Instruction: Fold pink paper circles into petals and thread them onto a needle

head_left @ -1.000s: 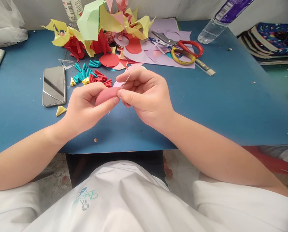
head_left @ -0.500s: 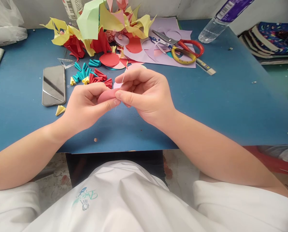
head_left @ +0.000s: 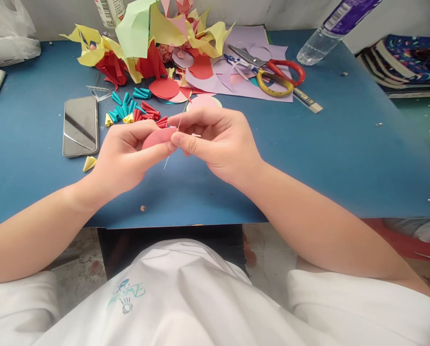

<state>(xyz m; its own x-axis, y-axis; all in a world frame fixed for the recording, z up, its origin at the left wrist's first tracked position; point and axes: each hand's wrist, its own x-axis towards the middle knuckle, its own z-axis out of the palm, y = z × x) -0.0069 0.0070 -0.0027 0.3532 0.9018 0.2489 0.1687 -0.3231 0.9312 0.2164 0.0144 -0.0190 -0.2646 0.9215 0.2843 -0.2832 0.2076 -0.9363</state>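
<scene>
A pink paper piece [head_left: 158, 138] is pinched between the thumb and fingers of my left hand [head_left: 125, 151]. My right hand [head_left: 220, 144] grips the same paper at its right end, fingers curled behind it. A thin, pale stick or needle [head_left: 166, 162] slants across the paper at my right thumb tip, its ends showing above and below. Just behind the hands lie small rolled cones, red [head_left: 150, 114], teal [head_left: 123, 108] and yellow [head_left: 128, 118]. Round pale paper discs [head_left: 205, 102] lie behind my right hand.
A phone [head_left: 80, 127] and a lone yellow cone [head_left: 89, 164] lie left of my hands. Further back are crumpled paper scraps [head_left: 133, 31], red discs [head_left: 164, 88], scissors [head_left: 274, 77], a cutter blade case [head_left: 308, 100] and a bottle [head_left: 318, 45]. Books [head_left: 398, 62] sit at the right.
The pink paper and both hands have shifted slightly left. The thin stick slants more, and more of it shows below the fingers. The pale disc behind my right hand is more exposed.
</scene>
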